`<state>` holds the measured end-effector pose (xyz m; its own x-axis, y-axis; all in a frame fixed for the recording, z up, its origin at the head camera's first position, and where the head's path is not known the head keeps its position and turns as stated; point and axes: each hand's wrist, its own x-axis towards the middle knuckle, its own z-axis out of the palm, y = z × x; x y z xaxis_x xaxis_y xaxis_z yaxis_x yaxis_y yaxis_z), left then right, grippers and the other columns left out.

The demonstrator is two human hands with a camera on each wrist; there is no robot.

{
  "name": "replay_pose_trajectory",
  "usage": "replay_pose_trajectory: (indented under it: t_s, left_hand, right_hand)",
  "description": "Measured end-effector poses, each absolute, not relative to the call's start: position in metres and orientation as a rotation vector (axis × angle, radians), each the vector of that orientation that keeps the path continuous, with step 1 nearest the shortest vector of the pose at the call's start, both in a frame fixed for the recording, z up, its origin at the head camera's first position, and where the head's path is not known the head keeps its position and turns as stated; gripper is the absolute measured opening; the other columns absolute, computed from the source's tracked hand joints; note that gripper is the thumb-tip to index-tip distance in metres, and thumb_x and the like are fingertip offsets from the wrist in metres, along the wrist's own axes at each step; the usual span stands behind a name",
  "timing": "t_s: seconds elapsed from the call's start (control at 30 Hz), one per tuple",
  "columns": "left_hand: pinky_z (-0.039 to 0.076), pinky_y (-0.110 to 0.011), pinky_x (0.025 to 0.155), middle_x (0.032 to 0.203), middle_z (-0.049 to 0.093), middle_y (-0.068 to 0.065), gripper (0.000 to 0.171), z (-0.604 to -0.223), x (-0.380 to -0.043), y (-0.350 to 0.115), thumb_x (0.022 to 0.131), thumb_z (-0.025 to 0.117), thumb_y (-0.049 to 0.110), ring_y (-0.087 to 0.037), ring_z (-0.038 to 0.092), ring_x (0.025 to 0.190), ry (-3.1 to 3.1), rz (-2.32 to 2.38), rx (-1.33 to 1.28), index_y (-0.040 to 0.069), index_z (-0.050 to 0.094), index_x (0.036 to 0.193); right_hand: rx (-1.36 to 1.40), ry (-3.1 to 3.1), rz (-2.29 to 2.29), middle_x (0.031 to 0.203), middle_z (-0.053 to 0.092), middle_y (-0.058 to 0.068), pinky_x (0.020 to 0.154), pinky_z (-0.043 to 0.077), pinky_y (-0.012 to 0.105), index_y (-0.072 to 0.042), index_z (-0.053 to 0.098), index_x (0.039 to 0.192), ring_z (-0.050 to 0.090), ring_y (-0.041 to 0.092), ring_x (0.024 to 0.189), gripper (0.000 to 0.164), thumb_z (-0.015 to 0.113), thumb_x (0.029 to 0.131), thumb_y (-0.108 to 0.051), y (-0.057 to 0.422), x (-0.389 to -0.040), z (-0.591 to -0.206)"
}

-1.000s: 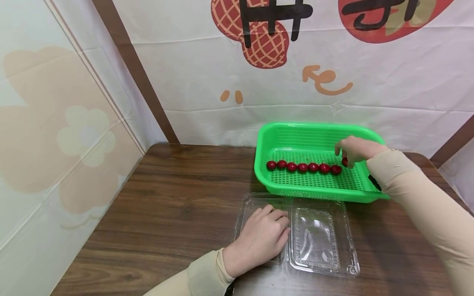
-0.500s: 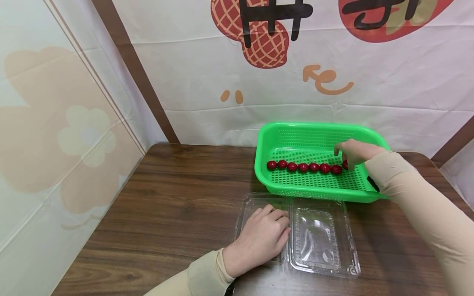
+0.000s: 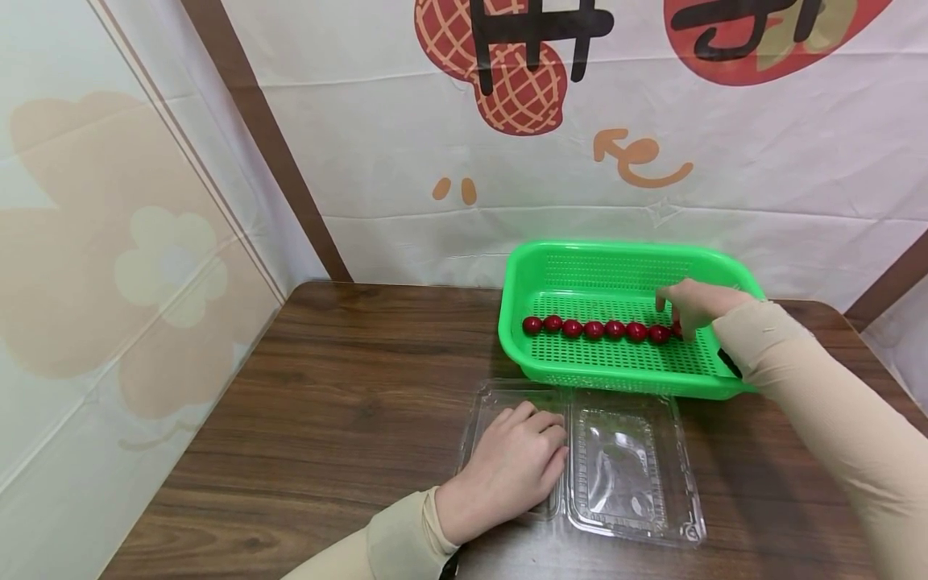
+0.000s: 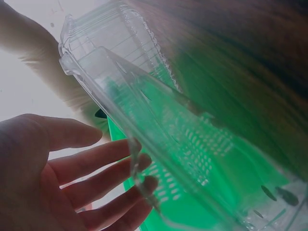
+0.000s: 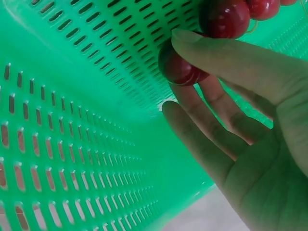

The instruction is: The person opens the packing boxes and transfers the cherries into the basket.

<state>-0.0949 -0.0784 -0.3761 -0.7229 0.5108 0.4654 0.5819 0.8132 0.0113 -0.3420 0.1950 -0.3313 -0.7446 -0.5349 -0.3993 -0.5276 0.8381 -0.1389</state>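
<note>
Inside the green basket [image 3: 536,366], my right hand [image 3: 699,302] pinches a dark red cherry [image 5: 180,65] between thumb and fingertips. This cherry sits at the right end of a row of several glossy cherries [image 3: 593,329] on the basket floor. In the head view the hand hides part of it. My left hand [image 3: 511,463] rests on the left half of a clear plastic clamshell box [image 3: 623,467], which lies spread open. The left wrist view shows loosely bent fingers [image 4: 103,166] touching the box's rim.
The basket stands at the back of the dark wood table [image 3: 326,435], close to a printed cloth backdrop [image 3: 391,145]. The clamshell box lies directly in front of the basket. A second cloth panel [image 3: 87,266] hangs along the left side.
My right hand has shifted slightly down with its cherry, bringing it in line with the end of the row. My left hand and the box have stayed put.
</note>
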Motion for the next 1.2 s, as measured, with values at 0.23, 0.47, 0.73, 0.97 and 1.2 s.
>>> replay_pose_trajectory:
  t_s: [0.23,0.47,0.73,0.97,1.2]
  left_hand:
    - [0.047,-0.028,0.071,0.099,0.068,0.003,0.017,-0.376,-0.095,-0.079,0.084,0.057,0.026,-0.014,0.055,0.088,-2.546,-0.221,-0.815,0.016,0.070,0.086]
    - [0.046,-0.027,0.070,0.099,0.068,0.003,0.017,-0.377,-0.096,-0.078,0.084,0.057,0.025,-0.014,0.055,0.088,-2.537,-0.222,-0.815,0.016,0.070,0.085]
    - [0.046,-0.027,0.069,0.098,0.068,0.004,0.016,-0.377,-0.096,-0.078,0.084,0.057,0.025,-0.014,0.055,0.087,-2.525,-0.222,-0.813,0.016,0.070,0.084]
    - [0.046,-0.026,0.068,0.098,0.069,0.004,0.016,-0.378,-0.097,-0.079,0.084,0.057,0.025,-0.013,0.055,0.087,-2.517,-0.238,-0.814,0.016,0.070,0.084]
    - [0.049,-0.027,0.069,0.094,0.070,0.004,0.016,-0.369,-0.102,-0.085,0.086,0.056,0.022,-0.011,0.057,0.085,-2.460,-0.352,-0.759,0.015,0.071,0.086]
  right_hand:
    - [-0.802,2.583,0.005,0.086,0.057,0.012,0.056,0.050,0.034,0.003,0.050,0.116,0.054,0.021,0.074,0.063,0.076,0.058,0.007,0.196,-0.346,-0.340]
    - [-0.812,2.580,0.035,0.086,0.057,0.011,0.057,0.050,0.034,0.001,0.052,0.113,0.053,0.020,0.073,0.060,0.077,0.058,0.004,0.195,-0.347,-0.341]
    - [-0.831,2.582,0.037,0.086,0.058,0.011,0.058,0.051,0.035,0.001,0.053,0.111,0.054,0.020,0.074,0.058,0.077,0.059,0.003,0.196,-0.346,-0.340]
    - [-0.850,2.592,-0.022,0.093,0.063,0.015,0.060,0.052,0.037,0.002,0.056,0.112,0.058,0.025,0.082,0.056,0.076,0.059,0.001,0.198,-0.344,-0.330]
    - [-0.958,2.665,-0.018,0.091,0.066,0.015,0.066,0.053,0.041,0.004,0.061,0.106,0.060,0.026,0.081,0.038,0.071,0.074,-0.014,0.194,-0.341,-0.312]
